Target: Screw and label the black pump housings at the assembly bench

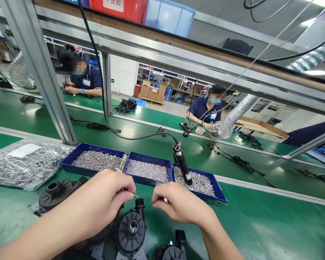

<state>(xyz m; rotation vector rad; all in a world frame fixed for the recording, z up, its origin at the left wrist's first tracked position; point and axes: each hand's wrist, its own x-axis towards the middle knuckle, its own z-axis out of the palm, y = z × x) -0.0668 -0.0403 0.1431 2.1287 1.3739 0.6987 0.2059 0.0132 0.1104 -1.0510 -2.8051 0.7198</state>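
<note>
Above the black pump housings, my left hand [108, 198] pinches a thin metal screw [135, 195] between thumb and finger, its tip pointing right. Facing it, my right hand [176, 202] is closed in a pinch, with a small bit of metal [151, 202] at its fingertips. Just below and between the hands stands a round black pump housing [131, 231] with an upright spout. Another black housing [173, 251] lies at the bottom edge, and one more [55, 195] sits left of my left forearm.
Blue trays of metal screws and small parts [90, 146] [148, 183] [222, 196] line the bench's back. A black electric screwdriver [182, 164] hangs over the right tray. A bag of metal parts [24, 166] lies left. Two people [89, 77] [203, 108] sit across.
</note>
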